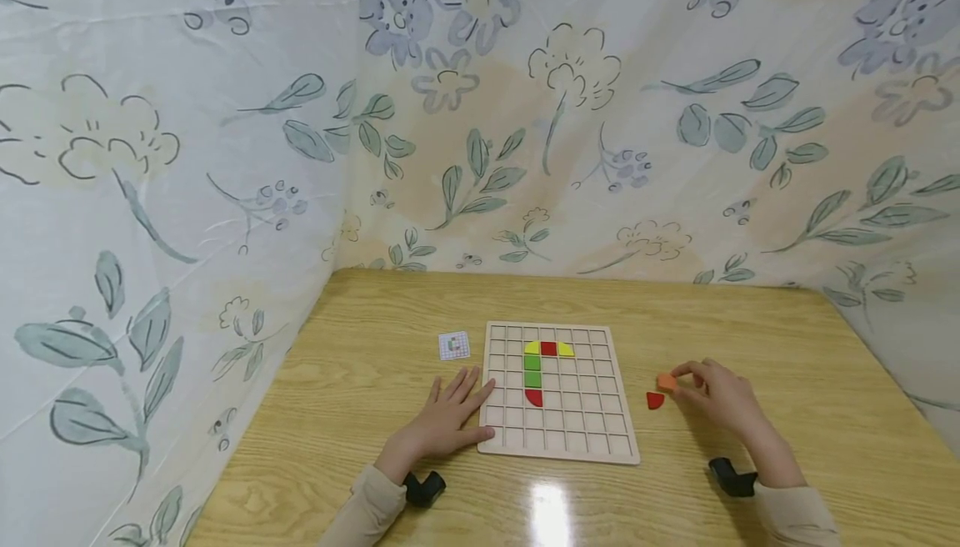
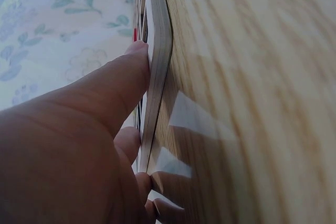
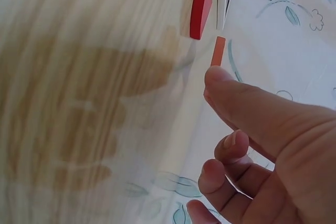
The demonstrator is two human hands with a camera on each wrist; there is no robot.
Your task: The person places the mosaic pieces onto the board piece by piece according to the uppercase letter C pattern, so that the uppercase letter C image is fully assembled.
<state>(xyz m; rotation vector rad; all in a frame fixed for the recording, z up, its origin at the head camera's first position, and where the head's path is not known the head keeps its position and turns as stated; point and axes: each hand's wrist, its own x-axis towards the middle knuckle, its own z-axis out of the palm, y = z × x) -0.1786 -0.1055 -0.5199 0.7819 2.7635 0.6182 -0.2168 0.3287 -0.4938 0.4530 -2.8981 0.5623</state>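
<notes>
A pale wooden grid board (image 1: pixel 585 439) lies on the table, bearing a red square, green squares (image 1: pixel 532 370), yellow quarter-round pieces and a red quarter-round piece (image 1: pixel 534 398). Against its left edge rests my left hand (image 1: pixel 442 420), fingers spread, thumb and a fingertip touching the rim; the left wrist view shows the thumb on the board's side (image 2: pixel 161 51). To the right of the board, my right hand (image 1: pixel 720 397) pinches an orange square piece (image 1: pixel 666 382) between thumb and finger, lifted off the table in the right wrist view. Beside it lies a loose red quarter-round piece (image 1: pixel 655 400).
A small printed pattern card (image 1: pixel 453 345) lies left of the board's far corner. Black wrist-worn devices (image 1: pixel 425 489) sit at both wrists. Floral cloth (image 1: pixel 480 155) hangs behind and along the left of the wooden table (image 1: pixel 390 305).
</notes>
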